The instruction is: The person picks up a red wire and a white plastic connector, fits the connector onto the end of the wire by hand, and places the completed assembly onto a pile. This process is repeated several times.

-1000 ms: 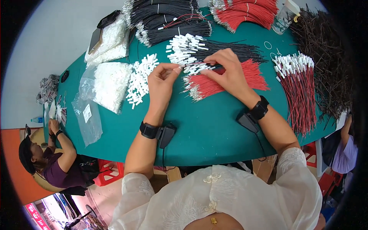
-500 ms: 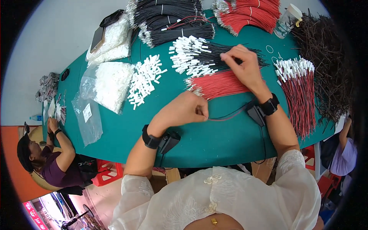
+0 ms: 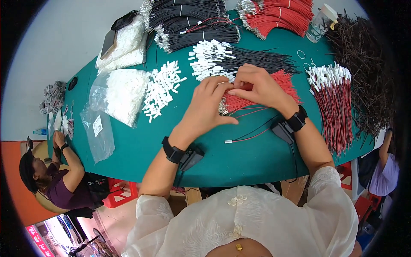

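Left hand: the left hand (image 3: 209,100) is resting at the centre of the frame, its fingers curling inward and meeting the other hand over the red wire bundle (image 3: 257,92); it seems to be pinching something small at the fingertips, though what exactly is hidden between the two hands.
Right hand: the right hand (image 3: 257,85) is lying just right of centre, fingers pressing together against the left fingertips, likely steadying a wire end so both hands can work it.
Red wire bundle: it is lying on the green table (image 3: 141,145) right under the hands, close by so single wires can be drawn out.
Loose wire pair: one red and one black wire (image 3: 248,136) are trailing just below the hands, set apart from the bundle.
White connector pile: loose white connector housings (image 3: 162,88) are sitting left of the hands, within easy reach.
Bags: a clear plastic bag (image 3: 122,94) at centre left is holding more white housings; a flatter clear bag (image 3: 99,132) below it is looking nearly flat, contents unclear.
Finished-looking wires: red wires with white ends (image 3: 332,98) are lying at the right; black ones with white ends (image 3: 227,58) are lying above the hands.
Jar: a clear lidded jar (image 3: 320,23) is standing at the upper right; contents cannot be told.
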{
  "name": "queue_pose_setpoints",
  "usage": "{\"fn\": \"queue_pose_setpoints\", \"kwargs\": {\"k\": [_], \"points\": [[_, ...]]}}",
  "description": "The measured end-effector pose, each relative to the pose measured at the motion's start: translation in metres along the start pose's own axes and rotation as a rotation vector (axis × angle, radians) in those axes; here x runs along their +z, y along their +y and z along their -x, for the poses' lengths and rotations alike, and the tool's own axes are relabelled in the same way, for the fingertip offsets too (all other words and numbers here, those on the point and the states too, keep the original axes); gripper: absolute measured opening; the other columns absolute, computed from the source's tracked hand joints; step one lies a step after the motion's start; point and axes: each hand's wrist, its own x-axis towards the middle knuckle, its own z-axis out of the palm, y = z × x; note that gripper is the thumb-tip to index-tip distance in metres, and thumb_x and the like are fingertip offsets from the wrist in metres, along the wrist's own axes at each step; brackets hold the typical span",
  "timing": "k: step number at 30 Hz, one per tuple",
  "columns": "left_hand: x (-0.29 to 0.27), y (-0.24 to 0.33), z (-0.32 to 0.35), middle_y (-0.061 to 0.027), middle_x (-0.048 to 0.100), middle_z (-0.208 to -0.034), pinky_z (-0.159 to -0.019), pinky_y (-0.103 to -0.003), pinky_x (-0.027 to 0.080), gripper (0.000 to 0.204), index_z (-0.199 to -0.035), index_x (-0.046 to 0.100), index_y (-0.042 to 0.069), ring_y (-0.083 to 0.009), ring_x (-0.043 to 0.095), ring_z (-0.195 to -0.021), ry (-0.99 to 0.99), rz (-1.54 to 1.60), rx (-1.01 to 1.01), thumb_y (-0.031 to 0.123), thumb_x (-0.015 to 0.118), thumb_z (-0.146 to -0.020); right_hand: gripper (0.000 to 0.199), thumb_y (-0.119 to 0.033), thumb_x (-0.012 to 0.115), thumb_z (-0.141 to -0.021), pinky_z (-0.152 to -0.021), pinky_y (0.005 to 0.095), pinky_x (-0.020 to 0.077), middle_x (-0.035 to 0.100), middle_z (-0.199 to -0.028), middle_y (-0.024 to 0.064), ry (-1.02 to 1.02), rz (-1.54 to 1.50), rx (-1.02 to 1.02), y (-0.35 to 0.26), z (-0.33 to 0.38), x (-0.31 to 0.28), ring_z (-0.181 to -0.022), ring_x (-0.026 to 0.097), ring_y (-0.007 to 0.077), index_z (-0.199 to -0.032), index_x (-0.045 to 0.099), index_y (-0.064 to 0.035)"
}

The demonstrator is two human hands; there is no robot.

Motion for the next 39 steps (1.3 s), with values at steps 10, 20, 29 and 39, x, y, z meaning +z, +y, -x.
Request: {"fn": "queue_pose_setpoints", "kwargs": {"k": [10, 20, 29, 39], "points": [[0.016, -0.011, -0.003, -0.0105, 0.056, -0.126, -0.100, -0.044, 0.044, 0.063, -0.118, 0.060, 0.006, -0.0335, 0.051, -0.120, 0.101, -0.136, -0.072, 0.018, 0.090, -0.063, 0.051, -0.026, 0.085, -0.067, -0.086, 0.0397, 0.0474, 0.058, -0.105, 0.0092, -0.070, 0.174, -0.115, -0.001, 0.004, -0.004, -0.100, 0.055, 0.0308, -0.106, 0.061, -0.0034], [0.023, -0.018, 0.001, -0.0113, 0.059, -0.120, -0.095, -0.043, 0.047, 0.053, -0.114, 0.062, 0.004, -0.0333, 0.054, -0.114, 0.152, -0.089, -0.068, 0.015, 0.087, -0.067, 0.055, -0.027, 0.082, -0.069, -0.095, 0.0418, 0.0455, 0.059, -0.112, 0.0085, -0.062, 0.337, -0.054, -0.004, 0.006, -0.009, -0.107, 0.055, 0.0306, -0.114, 0.061, -0.0034], [0.023, -0.021, -0.002, -0.0127, 0.059, -0.121, -0.097, -0.043, 0.046, 0.042, -0.114, 0.063, 0.003, -0.0345, 0.055, -0.113, 0.192, -0.025, -0.114, 0.013, 0.080, -0.078, 0.047, -0.025, 0.080, -0.075, -0.097, 0.0409, 0.0456, 0.060, -0.115, 0.0095, -0.015, 0.354, -0.024, 0.007, 0.006, -0.004, -0.110, 0.056, 0.0306, -0.114, 0.063, -0.0039], [0.024, -0.042, -0.005, -0.0140, 0.060, -0.117, -0.100, -0.043, 0.043, 0.032, -0.116, 0.062, 0.002, -0.0368, 0.054, -0.113, 0.437, -0.036, -0.214, 0.007, 0.071, -0.086, 0.041, -0.023, 0.080, -0.080, -0.095, 0.0414, 0.0485, 0.062, -0.117, 0.0119, 0.142, 0.231, -0.050, 0.005, 0.006, 0.009, -0.109, 0.059, 0.0320, -0.114, 0.066, -0.0028]]}}
